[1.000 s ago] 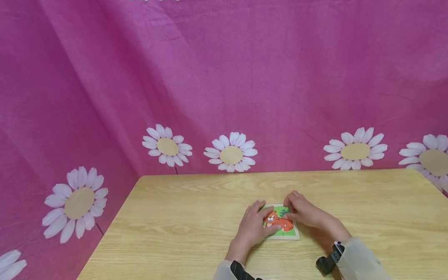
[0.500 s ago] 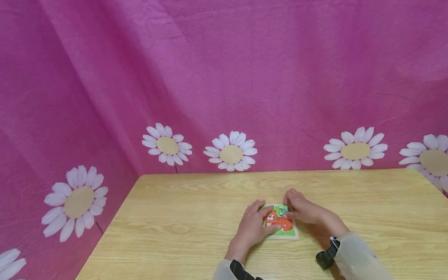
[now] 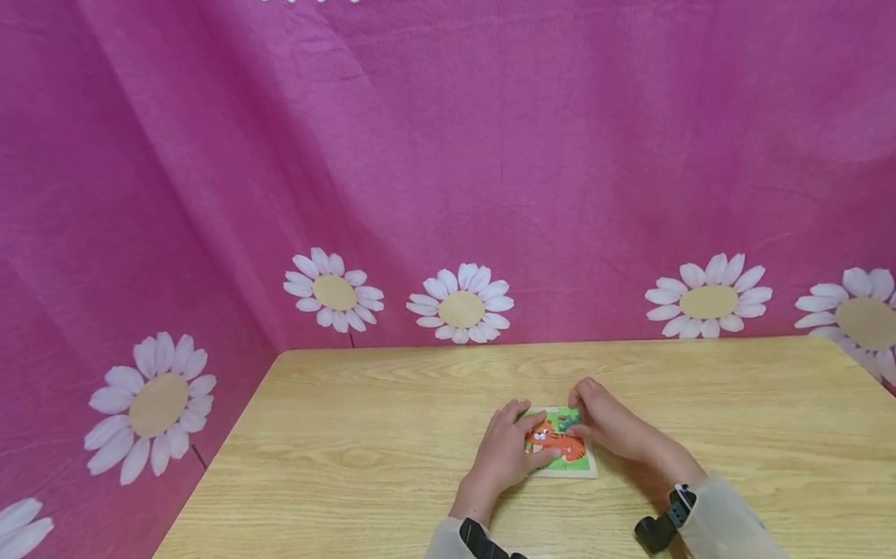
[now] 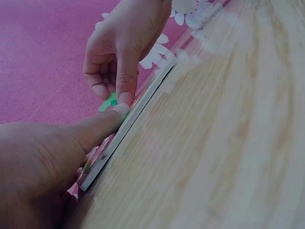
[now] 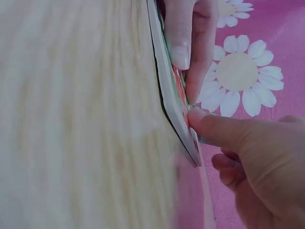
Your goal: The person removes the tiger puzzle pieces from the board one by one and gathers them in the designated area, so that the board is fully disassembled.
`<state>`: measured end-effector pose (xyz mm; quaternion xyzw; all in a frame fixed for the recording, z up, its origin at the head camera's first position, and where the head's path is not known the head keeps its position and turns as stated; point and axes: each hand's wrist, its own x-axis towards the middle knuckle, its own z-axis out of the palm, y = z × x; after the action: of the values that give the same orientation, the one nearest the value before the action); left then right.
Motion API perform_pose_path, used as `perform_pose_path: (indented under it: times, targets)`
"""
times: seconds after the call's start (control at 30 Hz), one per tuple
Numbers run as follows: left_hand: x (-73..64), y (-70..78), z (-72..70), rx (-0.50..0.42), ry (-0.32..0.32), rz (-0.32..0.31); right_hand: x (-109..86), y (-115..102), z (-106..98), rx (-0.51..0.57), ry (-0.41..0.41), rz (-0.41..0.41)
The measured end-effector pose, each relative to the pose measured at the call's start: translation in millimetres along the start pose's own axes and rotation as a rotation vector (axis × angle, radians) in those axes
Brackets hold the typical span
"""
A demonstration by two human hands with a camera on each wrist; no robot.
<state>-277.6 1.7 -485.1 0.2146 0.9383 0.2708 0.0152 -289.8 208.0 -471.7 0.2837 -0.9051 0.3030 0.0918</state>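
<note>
A small square tiger puzzle (image 3: 569,464) with a pale wooden border lies flat on the table, its picture an orange tiger on green. My left hand (image 3: 501,452) rests over its left side, thumb and forefinger extended across the picture. At the upper right corner my right hand (image 3: 612,422) pinches a green puzzle piece (image 4: 108,101) between thumb and fingers. In the left wrist view that piece stands tilted up from the board. The right wrist view shows the right thumb (image 5: 214,126) near the board's edge. Part of the picture is hidden under both hands.
The wooden table (image 3: 337,484) extends on every side of the puzzle. A pink curtain (image 3: 562,141) with white daisies hangs behind the table's far edge and along its left. Black wrist cameras are strapped to both forearms.
The puzzle piece under my right hand has shifted and tilted slightly at the upper right corner, the right hand moving only a little. My left hand has stayed in place.
</note>
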Motion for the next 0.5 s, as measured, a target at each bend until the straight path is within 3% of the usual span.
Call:
perform_pose_path:
  times: [0.2, 0.5]
  targets:
    - [-1.4, 0.2, 0.3, -0.008, -0.002, -0.003, -5.1, 1.6, 6.3, -0.072, 0.122, -0.134]
    - [-1.2, -1.0, -0.1, 0.007, 0.005, 0.011, -6.5, -0.9, 8.7, 0.012, 0.149, -0.118]
